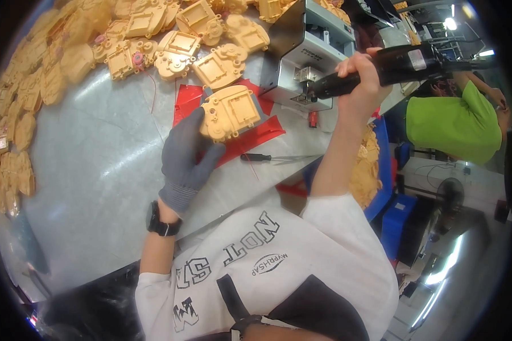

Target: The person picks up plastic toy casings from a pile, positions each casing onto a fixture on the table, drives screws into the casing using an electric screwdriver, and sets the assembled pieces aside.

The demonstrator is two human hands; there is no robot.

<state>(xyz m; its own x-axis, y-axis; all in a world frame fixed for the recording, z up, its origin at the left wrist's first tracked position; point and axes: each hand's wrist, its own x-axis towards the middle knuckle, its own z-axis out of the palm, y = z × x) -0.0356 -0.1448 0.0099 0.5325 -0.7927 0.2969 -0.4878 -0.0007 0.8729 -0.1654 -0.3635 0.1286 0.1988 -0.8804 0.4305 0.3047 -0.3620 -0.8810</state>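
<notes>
Yellow plastic housing sits in the gloved left hand, thumb by its near edge, other fingers mostly hidden. Bare right hand, well apart, grips one black power driver; tip is at one silver-and-black machine, I can't tell if touching. One black-handled tool lies nearby. Heaped housings beyond, blurred leftward, too many to count.

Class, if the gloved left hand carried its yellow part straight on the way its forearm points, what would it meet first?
Probably the nearest loose yellow housing, just beyond the held part. Depth is unclear, so the left hand might pass above it.
</notes>
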